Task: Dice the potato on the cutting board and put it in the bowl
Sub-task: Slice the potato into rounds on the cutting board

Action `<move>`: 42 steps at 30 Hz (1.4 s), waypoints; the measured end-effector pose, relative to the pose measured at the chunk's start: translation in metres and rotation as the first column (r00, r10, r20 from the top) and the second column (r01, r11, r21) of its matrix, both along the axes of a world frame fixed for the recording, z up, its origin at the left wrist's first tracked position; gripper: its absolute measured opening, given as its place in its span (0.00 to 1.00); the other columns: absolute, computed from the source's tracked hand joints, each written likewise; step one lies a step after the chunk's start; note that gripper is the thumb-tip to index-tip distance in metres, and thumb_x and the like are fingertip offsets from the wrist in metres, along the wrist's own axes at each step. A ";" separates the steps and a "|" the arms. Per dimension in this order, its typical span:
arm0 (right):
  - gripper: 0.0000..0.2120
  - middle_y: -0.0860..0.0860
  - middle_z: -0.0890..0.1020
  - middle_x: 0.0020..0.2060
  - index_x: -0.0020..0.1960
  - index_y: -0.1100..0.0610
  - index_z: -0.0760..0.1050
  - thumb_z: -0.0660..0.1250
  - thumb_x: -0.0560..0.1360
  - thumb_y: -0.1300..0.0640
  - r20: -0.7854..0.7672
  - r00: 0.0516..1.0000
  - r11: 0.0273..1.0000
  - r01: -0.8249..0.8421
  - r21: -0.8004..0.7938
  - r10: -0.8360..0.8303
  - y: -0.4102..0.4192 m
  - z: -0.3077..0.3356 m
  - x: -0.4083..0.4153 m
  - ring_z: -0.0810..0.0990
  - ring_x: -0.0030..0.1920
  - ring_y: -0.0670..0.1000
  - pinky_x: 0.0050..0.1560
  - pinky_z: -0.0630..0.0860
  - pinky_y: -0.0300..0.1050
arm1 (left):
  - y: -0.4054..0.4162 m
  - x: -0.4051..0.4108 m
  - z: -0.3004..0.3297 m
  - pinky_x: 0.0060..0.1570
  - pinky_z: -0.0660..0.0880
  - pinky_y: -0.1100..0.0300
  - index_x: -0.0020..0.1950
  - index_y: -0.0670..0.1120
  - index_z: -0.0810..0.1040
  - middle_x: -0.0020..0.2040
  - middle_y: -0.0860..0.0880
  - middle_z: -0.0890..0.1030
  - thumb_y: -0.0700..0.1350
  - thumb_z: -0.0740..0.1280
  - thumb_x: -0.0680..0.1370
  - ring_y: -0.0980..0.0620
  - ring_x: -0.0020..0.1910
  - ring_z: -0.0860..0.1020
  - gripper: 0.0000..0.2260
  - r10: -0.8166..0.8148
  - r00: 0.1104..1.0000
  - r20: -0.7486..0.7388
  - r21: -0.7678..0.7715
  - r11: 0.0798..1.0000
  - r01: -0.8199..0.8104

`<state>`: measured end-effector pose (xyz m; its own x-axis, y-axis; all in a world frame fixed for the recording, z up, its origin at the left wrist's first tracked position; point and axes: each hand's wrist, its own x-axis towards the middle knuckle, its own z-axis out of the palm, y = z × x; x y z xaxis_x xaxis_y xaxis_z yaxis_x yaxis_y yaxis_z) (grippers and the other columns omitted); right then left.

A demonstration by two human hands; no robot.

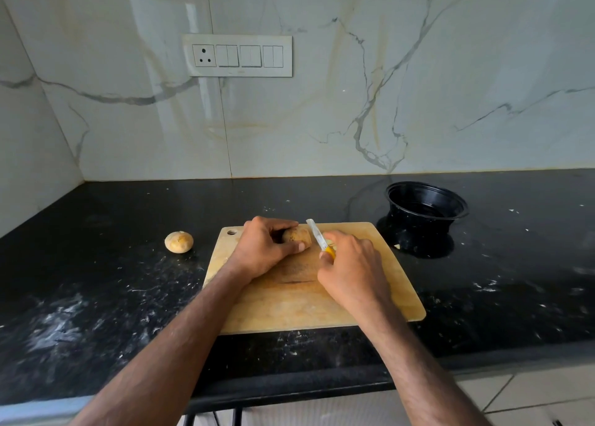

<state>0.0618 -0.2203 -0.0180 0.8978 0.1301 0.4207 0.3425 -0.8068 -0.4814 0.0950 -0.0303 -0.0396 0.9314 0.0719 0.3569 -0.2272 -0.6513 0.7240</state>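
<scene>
From the head camera, the potato [297, 235] lies on the wooden cutting board [289, 300], near its far edge. The left hand [269, 248] holds the potato with curled fingers. The right hand [352, 268] grips a knife [317, 235] with a yellow handle, its blade just beside the potato. The black bowl [426, 206] stands on the counter [96, 280], right of the board. Another potato piece [179, 241] lies left of the board.
</scene>
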 end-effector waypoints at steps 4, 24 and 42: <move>0.14 0.48 0.85 0.50 0.63 0.50 0.78 0.67 0.78 0.54 0.053 0.999 1.000 -0.013 -0.022 0.015 0.006 0.002 -0.002 0.80 0.50 0.51 0.47 0.73 0.43 | -0.001 -0.001 0.000 0.53 0.72 0.78 0.65 0.48 0.82 0.60 0.56 0.84 0.50 0.81 0.70 0.66 0.53 0.79 0.25 0.003 0.999 0.034 0.017 1.000 -0.003; 0.15 0.52 0.85 0.50 0.64 0.50 0.79 0.67 0.79 0.53 0.054 0.997 0.997 -0.043 -0.071 0.047 0.012 0.009 0.003 0.82 0.50 0.56 0.50 0.81 0.51 | -0.001 0.000 0.000 0.59 0.77 0.65 0.63 0.47 0.84 0.55 0.58 0.85 0.51 0.81 0.69 0.64 0.54 0.81 0.24 -0.007 0.997 0.079 0.045 0.999 0.003; 0.12 0.55 0.81 0.52 0.62 0.54 0.76 0.67 0.79 0.58 -0.036 0.999 0.975 -0.045 -0.219 0.038 0.025 0.018 0.012 0.78 0.49 0.56 0.40 0.72 0.48 | -0.010 -0.003 0.002 0.64 0.77 0.57 0.63 0.45 0.84 0.58 0.49 0.85 0.51 0.79 0.71 0.55 0.58 0.82 0.22 0.062 0.995 0.076 0.041 0.997 -0.066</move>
